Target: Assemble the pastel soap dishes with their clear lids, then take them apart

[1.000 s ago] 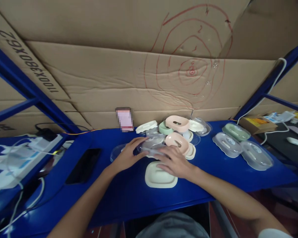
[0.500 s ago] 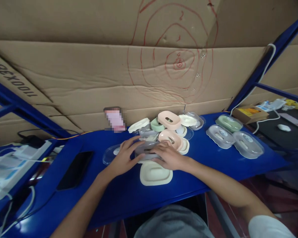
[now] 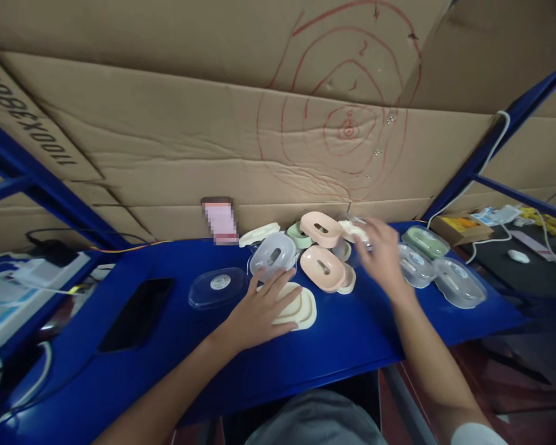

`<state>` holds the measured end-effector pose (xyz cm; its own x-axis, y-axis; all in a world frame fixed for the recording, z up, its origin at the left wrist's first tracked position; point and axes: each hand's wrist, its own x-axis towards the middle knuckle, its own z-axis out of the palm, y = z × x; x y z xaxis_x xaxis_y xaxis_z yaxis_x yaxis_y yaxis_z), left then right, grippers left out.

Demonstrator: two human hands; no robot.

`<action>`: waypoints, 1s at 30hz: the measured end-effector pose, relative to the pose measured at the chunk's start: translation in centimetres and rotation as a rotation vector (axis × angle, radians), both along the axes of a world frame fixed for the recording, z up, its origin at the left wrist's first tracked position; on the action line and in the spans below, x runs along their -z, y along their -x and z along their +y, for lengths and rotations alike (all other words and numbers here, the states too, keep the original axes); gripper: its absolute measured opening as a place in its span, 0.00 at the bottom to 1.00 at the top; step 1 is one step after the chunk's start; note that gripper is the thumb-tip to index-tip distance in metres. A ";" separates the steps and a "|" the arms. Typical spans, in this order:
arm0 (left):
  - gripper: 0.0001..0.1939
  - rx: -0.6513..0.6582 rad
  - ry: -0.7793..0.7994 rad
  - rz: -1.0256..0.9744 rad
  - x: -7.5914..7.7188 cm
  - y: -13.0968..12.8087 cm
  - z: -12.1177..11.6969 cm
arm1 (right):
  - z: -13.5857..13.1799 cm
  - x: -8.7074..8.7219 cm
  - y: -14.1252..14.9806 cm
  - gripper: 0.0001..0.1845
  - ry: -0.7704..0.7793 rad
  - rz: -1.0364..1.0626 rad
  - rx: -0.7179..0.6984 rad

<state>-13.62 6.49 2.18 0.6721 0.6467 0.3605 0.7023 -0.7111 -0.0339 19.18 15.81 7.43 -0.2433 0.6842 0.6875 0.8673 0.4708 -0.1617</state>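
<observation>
My left hand [image 3: 262, 308] lies with its fingers spread across a cream oval tray [image 3: 308, 309], the fingertips near a greyish slotted soap dish [image 3: 274, 254]. A clear plastic lid [image 3: 204, 289] with a round label rests to its left. My right hand [image 3: 380, 253] is at the back right of the pile, smeared by motion, its fingers by a cream piece [image 3: 351, 231] and a clear plastic lid; whether it grips either is unclear. Between the hands sit two peach slotted soap dishes [image 3: 323, 268], with a green dish [image 3: 298, 233] behind them.
Three lidded boxes stand at the right, one of them a green box [image 3: 425, 242]. A black phone [image 3: 136, 314] lies at the left, near a white power strip [image 3: 32, 296] with cables. A pink-screened phone [image 3: 220, 221] leans on the cardboard wall [image 3: 176, 136].
The greyish dish has left my hands and now rests at the pile's left side. My right hand has moved right and back; my left hand has come down onto the cream tray.
</observation>
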 end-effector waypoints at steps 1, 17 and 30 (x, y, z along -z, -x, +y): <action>0.30 -0.040 -0.013 -0.001 0.1 0.3 0.3 | 0.1 0.0 -2.5 0.23 0.017 0.027 0.054; 0.34 0.049 -0.042 -0.123 0.7 -1.2 -0.5 | -9.0 7.5 -9.3 0.33 0.204 0.341 0.258; 0.53 -0.083 0.478 -1.083 0.1 1.2 0.9 | 0.1 -2.5 6.9 0.29 0.212 0.166 -0.836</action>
<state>-14.81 7.41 2.12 0.1154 0.8975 0.4256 0.2468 -0.4409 0.8629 12.24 15.88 9.95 -0.6301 0.4440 0.6370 0.2096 0.8872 -0.4110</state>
